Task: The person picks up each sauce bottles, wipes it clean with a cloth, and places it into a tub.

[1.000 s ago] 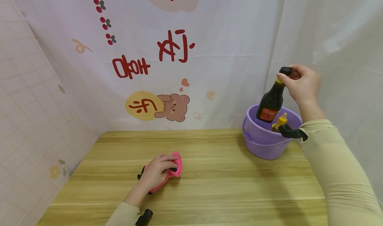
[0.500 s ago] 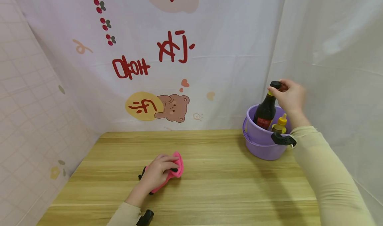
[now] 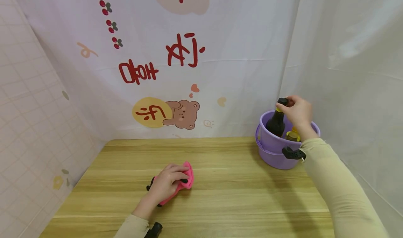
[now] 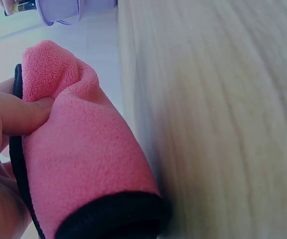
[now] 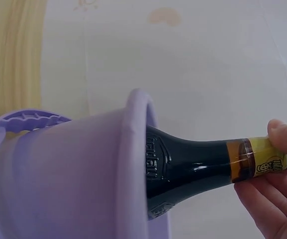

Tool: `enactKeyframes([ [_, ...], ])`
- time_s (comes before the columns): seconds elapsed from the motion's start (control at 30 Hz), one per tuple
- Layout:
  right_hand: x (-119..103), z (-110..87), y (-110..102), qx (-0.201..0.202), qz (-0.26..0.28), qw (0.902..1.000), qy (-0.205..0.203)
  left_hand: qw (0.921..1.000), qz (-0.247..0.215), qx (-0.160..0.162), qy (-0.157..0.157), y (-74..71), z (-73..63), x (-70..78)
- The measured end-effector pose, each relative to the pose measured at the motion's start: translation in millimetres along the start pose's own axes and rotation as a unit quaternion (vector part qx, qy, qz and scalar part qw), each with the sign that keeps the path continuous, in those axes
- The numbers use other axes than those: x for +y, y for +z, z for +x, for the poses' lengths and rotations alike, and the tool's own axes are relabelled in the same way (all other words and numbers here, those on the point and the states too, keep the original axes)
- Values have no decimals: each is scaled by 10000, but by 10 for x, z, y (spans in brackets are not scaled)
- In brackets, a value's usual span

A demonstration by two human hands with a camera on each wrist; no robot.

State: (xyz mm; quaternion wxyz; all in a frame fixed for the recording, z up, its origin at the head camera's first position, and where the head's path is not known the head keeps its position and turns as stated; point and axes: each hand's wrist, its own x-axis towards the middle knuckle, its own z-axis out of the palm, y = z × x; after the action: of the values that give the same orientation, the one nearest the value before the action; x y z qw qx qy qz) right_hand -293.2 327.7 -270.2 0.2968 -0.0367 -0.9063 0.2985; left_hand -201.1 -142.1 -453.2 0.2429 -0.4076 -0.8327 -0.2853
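Observation:
My right hand (image 3: 299, 112) pinches a dark glass sauce bottle (image 3: 276, 123) by its neck, just under the black cap. The bottle's lower part is inside a purple bucket (image 3: 277, 157) and hidden by its wall; the yellow neck band shows in the right wrist view. Beside it in the bucket stands a small bottle with a yellow top (image 3: 293, 134), partly behind my wrist. On the left, my left hand (image 3: 165, 183) grips a folded pink cloth (image 4: 88, 144) with black edging, thumb pressed into its fold. The cloth sits on the wooden table.
The wooden table (image 3: 226, 192) runs back to a white printed curtain (image 3: 239, 73). Another curtain (image 3: 37, 108) with a faint grid hangs at the left. The bucket stands at the table's back right, its purple handle (image 5: 29, 119) hanging down outside.
My right hand has moved down and a little left, lowering the sauce bottle from above the bucket into it. The left hand stays on the pink cloth, nearly still.

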Motion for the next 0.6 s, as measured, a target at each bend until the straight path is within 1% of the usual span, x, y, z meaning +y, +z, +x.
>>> enactKeyframes([
  [0.1, 30, -8, 35, -79, -42, 10000, 31, 10000, 35, -10, -10, 14, 5, 1],
  [0.4, 132, -52, 143, -185, -172, 9996, -115, 10000, 16, -34, 34, 39, 28, 24],
  [0.6, 170, -65, 184, -328, -273, 9990, -116, 10000, 56, -47, 28, 43, 39, 24],
])
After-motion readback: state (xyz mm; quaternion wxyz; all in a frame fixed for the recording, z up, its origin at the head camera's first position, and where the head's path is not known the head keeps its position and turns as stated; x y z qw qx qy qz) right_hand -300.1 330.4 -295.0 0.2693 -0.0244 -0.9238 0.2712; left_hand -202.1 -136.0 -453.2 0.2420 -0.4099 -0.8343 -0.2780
